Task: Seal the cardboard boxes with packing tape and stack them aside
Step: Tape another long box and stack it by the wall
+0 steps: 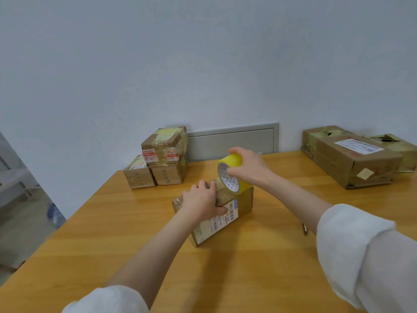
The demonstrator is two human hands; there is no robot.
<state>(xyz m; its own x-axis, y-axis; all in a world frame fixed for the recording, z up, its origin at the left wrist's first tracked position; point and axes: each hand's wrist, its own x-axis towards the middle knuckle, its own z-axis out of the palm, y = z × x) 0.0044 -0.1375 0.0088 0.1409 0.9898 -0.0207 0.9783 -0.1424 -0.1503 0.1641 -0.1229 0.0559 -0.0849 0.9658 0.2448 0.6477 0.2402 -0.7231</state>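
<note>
A small cardboard box [242,203] with a white barcode label lies in the middle of the wooden table [112,233]. My left hand [200,199] presses flat on its top, fingers spread. My right hand [246,167] grips a yellow roll of packing tape [230,175] just above the box's far end. A clear strip runs from the roll down to the box top by my left fingers.
Three taped boxes are stacked [162,154] at the table's far left against the wall. A long box with a label [352,157] and a torn one [399,147] lie at the far right. A small dark object [305,229] rests beside my right forearm.
</note>
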